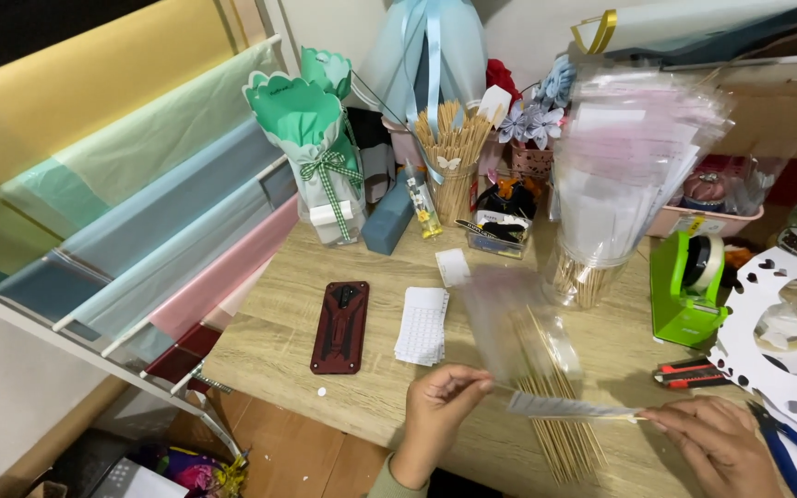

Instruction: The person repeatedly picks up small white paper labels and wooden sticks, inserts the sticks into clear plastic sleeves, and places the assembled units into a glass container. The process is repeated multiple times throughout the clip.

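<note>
Two bare hands worked at the near edge of the wooden table (pixel 362 387). The left hand (pixel 437 406) was nearly closed, its thumb and fingertips pinching the lower corner of a clear plastic sleeve (pixel 500 323) that stood blurred just above it. The right hand (pixel 717 441) lay low near the table's front edge, fingers pinched on the end of a thin wooden stick (pixel 612 417) that ran leftward toward the other hand and carried a flat printed wrapper (pixel 560 406). Between and below the two hands lay a loose bundle of bamboo skewers (pixel 560 433), its ends reaching close to the table edge. Left of the left hand there was open tabletop as far as a stack of white perforated sheets (pixel 422 325) and a dark red phone (pixel 340 326). Beyond the right hand stood a green tape dispenser (pixel 684 290), with a red utility knife (pixel 689 372) just above that hand and a white punched paper cutout (pixel 767 341) crowding its outer side.
</note>
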